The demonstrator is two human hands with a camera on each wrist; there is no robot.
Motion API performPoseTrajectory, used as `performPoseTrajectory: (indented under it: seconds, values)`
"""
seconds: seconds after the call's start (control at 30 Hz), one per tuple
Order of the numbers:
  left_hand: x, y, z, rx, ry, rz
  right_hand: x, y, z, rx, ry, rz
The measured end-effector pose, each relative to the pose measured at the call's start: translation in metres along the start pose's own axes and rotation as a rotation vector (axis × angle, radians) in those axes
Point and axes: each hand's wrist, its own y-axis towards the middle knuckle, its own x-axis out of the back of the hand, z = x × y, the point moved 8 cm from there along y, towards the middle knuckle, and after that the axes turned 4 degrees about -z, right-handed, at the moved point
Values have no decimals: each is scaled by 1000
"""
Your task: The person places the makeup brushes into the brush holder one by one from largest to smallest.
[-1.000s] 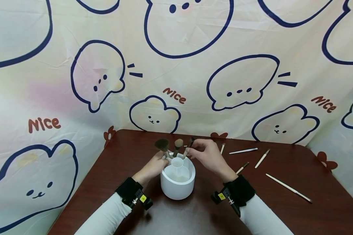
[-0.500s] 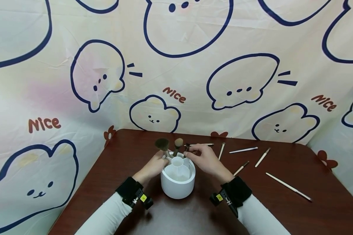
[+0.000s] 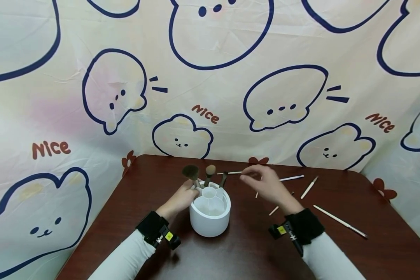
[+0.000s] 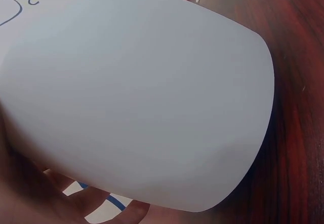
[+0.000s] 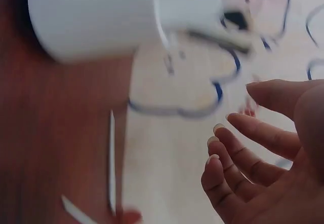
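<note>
The left hand (image 3: 182, 197) is at the left side of one white brush holder (image 3: 210, 225), which stands upright on the dark tabletop (image 3: 143, 175). Its fingers are curved around the holder's wall, gripping it; the left wrist view shows fingertips beyond the white wall.

The holder has a round compartment in the middle and several divided ones around it. Three brushes stand in it, all toward the back, heads up: a wide dark brush (image 3: 190, 171) at the left, a tan-tipped brush (image 3: 210, 170) in the middle and a small dark brush (image 3: 224, 179) at the right. Exactly which compartment each one stands in cannot be told.

Six loose brushes lie on the tabletop. From left to right, the first (image 3: 230, 172) lies behind the holder, reaching toward the right hand (image 3: 267, 186); the second (image 3: 257, 194) and third (image 3: 274, 211) are partly covered by that hand, which is raised to the right of the holder, apart from it, thumb and fingers well separated and loosely bent. Beyond it lie the fourth (image 3: 293, 177), the fifth (image 3: 309, 187), slanted, and the sixth (image 3: 340, 221), the longest and nearest the right edge.
</note>
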Motion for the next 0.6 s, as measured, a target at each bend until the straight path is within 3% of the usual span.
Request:
performPoseTrajectory:
  seconds: [0.13,0.27,0.47,0.6]
  values:
    - [0,-1,0,4,-2,1,36,-1,-34,-45,-111,-25]
    - [1,-2,2,7,-4,1,52,-9,-79,-158,-184,33]
    - [0,-1,0,-2,2,0,47,-31,-142,-406,-281,112]
    - [-2,-2,-2,-13,3,0,39,-38,-165,-493,-315,119]
